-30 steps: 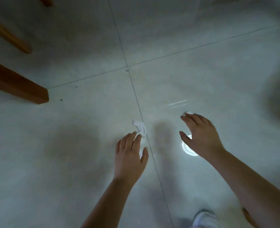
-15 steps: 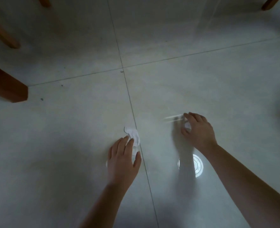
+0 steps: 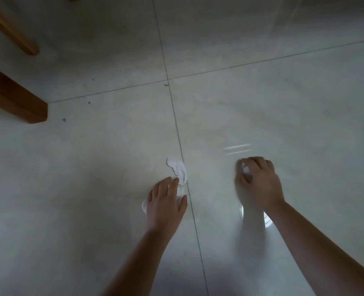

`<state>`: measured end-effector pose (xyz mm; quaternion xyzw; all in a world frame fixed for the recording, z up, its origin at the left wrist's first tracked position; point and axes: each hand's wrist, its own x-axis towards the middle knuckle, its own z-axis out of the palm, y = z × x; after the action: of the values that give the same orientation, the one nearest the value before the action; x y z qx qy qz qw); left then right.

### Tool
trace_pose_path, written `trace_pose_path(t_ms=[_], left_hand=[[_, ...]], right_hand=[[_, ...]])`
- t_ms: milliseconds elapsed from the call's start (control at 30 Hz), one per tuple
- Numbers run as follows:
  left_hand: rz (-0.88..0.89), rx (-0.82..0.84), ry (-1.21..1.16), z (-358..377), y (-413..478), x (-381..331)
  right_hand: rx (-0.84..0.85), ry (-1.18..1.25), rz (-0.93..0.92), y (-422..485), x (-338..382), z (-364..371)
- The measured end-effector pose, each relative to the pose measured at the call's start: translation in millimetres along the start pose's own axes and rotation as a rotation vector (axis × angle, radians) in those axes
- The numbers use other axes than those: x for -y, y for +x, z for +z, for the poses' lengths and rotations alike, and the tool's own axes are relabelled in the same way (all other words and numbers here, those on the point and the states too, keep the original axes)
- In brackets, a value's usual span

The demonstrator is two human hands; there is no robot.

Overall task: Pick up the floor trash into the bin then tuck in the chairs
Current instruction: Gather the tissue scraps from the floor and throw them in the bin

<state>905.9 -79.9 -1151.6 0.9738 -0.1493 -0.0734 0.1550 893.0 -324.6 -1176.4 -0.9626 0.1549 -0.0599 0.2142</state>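
Note:
A crumpled white tissue (image 3: 178, 169) lies on the grey tiled floor beside a grout line. My left hand (image 3: 166, 202) rests flat over its near end, fingers together, fingertips touching the paper; a bit of white shows under the palm's left side. My right hand (image 3: 259, 183) is curled on the floor to the right, its fingers closed around a small white scrap of paper (image 3: 245, 169). No bin is in view.
Two wooden furniture legs stand at the left: a thick dark one (image 3: 16, 97) and a thinner one (image 3: 12, 28) farther back. A round bright reflection (image 3: 267, 220) shows on the floor under my right wrist. Small dark specks (image 3: 63, 120) dot the tiles.
My right hand has curled tighter around the white scrap. My left hand has pressed down over the tissue's near end. The view has shifted slightly.

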Motion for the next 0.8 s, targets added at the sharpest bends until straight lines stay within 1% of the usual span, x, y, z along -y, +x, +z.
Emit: trace_pose_path(t_ms=[133, 233, 433, 567, 700, 800], left_hand=[[-0.008, 0.017, 0.019, 7, 7, 1], [0.006, 0.017, 0.016, 11, 15, -1], [-0.075, 0.004, -0.009, 14, 27, -4], [-0.158, -0.005, -0.102, 10, 31, -4], [-0.170, -0.092, -0.253, 3, 34, -6], [-0.203, -0.115, -0.340, -3, 34, -7]], right_hand=[[-0.029, 0.110, -0.053, -13, 6, 0], [-0.011, 0.167, -0.089, -18, 8, 1], [0.046, 0.223, -0.099, -21, 12, 11], [0.033, 0.243, -0.081, -22, 20, 16], [0.037, 0.253, -0.085, -22, 32, 18], [0.029, 0.257, -0.077, -22, 40, 16]])
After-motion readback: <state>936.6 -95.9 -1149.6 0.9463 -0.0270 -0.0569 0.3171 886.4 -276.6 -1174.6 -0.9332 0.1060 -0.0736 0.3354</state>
